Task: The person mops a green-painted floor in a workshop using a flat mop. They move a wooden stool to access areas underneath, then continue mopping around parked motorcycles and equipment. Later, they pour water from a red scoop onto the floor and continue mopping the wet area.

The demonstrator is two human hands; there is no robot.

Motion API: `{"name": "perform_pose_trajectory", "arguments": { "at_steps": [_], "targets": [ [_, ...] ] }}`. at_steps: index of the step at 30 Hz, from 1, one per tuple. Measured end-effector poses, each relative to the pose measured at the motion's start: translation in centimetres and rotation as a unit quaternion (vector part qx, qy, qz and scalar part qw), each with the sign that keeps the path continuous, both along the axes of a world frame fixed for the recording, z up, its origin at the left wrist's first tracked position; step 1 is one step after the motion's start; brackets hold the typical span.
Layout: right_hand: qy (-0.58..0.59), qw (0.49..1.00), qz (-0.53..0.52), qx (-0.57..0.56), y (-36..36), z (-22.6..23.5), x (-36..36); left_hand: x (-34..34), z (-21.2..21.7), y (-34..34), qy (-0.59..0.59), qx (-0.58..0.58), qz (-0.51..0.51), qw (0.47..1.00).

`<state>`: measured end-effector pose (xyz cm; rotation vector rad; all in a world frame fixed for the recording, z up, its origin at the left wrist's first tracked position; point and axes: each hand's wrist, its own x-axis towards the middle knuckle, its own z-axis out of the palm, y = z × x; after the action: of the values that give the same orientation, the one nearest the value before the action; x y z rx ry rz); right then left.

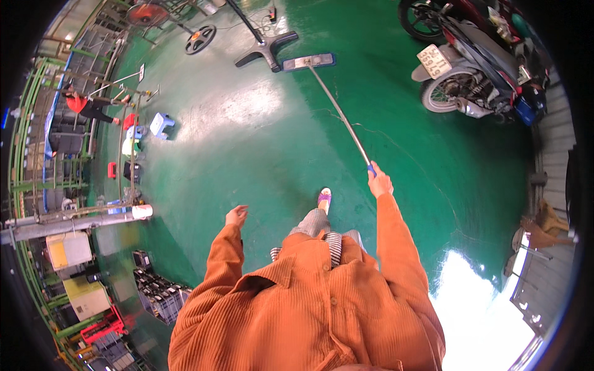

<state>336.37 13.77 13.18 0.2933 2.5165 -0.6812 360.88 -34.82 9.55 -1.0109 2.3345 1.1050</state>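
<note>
My right hand (380,182) is wrapped round the blue grip at the upper end of a flat mop's metal handle (339,110). The handle slants forward and to the left, down to the mop's flat rectangular head (309,62), grey-white with a blue edge, which lies on the green floor (247,148). Held out in front of my body on the left, my left hand (237,215) has its fingers loosely stretched and nothing visible in it. Close beside the mop head stands the dark splayed base (267,51) of a black pole.
A motorbike (473,68) is parked at the far right. Over on the left are a blue-white stool (162,125), a round-based stand (200,39) and green racks with boxes. A crate of dark parts (162,297) sits near left. Another person (86,106) bends among the racks.
</note>
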Motion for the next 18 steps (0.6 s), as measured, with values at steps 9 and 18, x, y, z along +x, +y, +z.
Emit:
{"name": "perform_pose_trajectory", "arguments": {
  "at_steps": [9,18],
  "targets": [
    [0.034,0.981,-0.149,-0.117,20.0,10.5,21.4,-12.2,-1.7,32.1,-0.014,-0.008,-0.532,0.847],
    [0.116,0.988,-0.105,0.016,30.1,26.2,36.7,-7.4,-2.7,57.9,0.202,-0.072,-0.609,0.764]
  ]
}}
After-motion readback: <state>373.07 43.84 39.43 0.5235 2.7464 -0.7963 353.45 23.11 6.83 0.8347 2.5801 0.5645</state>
